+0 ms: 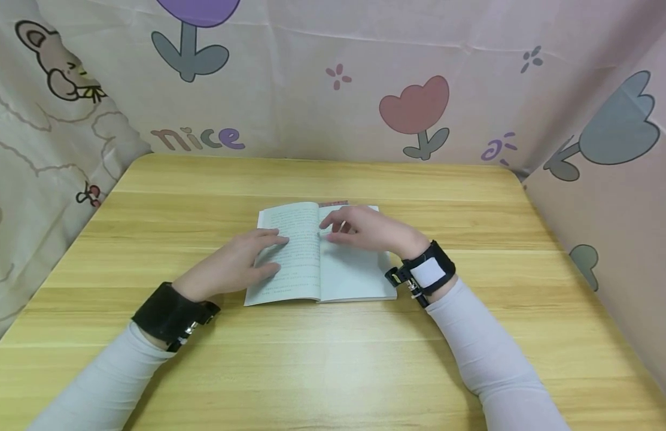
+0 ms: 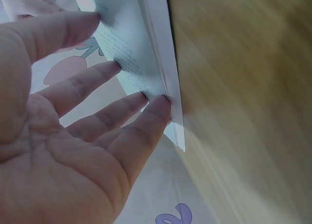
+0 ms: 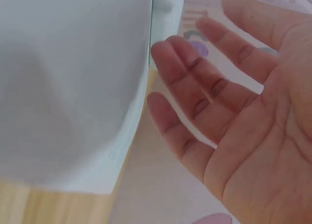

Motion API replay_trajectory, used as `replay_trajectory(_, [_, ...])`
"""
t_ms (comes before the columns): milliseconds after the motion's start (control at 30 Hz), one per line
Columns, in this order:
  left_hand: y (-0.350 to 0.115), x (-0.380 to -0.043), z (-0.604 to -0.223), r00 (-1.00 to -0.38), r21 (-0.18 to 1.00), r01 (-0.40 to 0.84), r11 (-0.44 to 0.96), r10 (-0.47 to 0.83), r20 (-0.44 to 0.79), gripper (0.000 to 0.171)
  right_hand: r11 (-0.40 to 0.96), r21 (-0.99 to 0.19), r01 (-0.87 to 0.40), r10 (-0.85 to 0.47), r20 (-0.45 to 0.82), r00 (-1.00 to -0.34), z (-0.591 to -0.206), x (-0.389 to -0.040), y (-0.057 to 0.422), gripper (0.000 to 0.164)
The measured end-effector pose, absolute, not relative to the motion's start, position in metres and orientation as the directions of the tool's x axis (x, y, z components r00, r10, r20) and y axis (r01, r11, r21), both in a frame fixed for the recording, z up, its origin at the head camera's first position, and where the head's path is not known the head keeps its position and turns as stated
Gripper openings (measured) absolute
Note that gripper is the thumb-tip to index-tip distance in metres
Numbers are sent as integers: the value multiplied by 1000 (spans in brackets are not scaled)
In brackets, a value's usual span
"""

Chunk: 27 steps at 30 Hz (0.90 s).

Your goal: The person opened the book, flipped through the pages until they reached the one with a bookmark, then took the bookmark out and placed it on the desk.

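Note:
An opened book [image 1: 347,278] lies on the wooden table, its left page printed with lines of text and its right page looking blank. My left hand [image 1: 233,266] rests on the left page with fingers spread. In the left wrist view, the fingertips of that left hand [image 2: 83,121] touch the page and its outer edge. Over the right page near the spine hovers my right hand [image 1: 373,230], its fingers loosely bent. The right wrist view shows the right hand [image 3: 234,97] with nothing between its fingers, beside the pale page [image 3: 73,87].
A small pinkish strip [image 1: 334,203] shows at the book's far edge; its kind cannot be told. The wooden table [image 1: 333,365] spreads around the book. Printed cloth [image 1: 311,108] with flowers hangs behind the table and along both sides.

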<state>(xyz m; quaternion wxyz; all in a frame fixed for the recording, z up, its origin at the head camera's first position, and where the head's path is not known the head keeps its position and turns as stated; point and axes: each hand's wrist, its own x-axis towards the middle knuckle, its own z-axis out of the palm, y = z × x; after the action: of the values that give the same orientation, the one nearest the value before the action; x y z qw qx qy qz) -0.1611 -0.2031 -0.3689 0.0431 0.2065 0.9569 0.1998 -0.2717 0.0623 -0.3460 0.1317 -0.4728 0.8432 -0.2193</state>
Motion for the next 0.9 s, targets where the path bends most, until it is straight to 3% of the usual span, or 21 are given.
replay_trajectory(467, [-202,-160,-369,-903,393,395,830,430,-1,58,707,-336,-622,-683,-94,-725,-353,-298,89,50])
replay_trajectory(900, [-203,-161,-372,-903,376,391,840,429,-19,62,761,-276,-586,-634,-127,-763,-366,-308,95,56])
